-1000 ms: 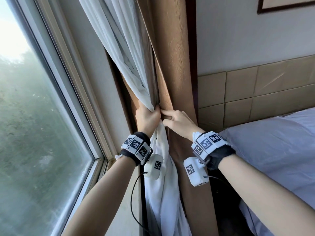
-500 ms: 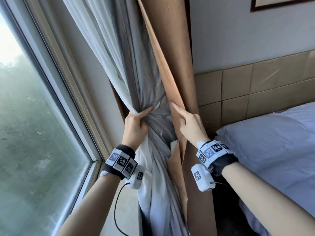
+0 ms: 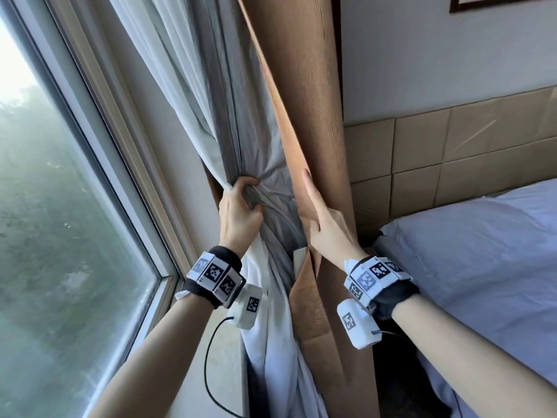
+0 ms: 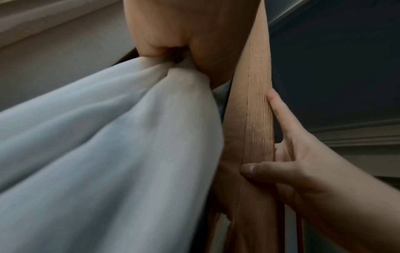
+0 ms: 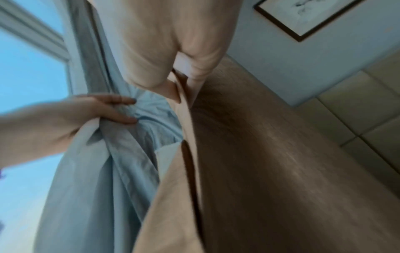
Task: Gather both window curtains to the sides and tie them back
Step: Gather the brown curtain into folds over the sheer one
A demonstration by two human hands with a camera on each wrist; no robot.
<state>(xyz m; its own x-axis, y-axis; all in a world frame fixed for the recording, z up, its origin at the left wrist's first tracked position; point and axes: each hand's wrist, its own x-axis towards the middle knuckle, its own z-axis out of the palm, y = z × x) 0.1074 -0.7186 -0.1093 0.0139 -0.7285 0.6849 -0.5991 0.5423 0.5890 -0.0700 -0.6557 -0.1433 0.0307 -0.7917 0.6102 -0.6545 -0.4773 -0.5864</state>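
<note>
Curtains, crumpled grey-white sheer (image 3: 238, 122) bunched in left hand (image 3: 238, 211) grip, ribbed tan drape (image 3: 304, 86) edge pinched by right hand (image 3: 327, 224)

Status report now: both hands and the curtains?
Left hand grips bunched white curtain. Right hand pinches brown curtain edge. No tie visible. Nothing blocking.

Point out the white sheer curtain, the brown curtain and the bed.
white sheer curtain (image 3: 271, 336), head view, on the folds hanging below the left hand.
brown curtain (image 3: 304, 86), head view, on its upper panel.
bed (image 3: 482, 260), head view, on the pale sheet.
</note>
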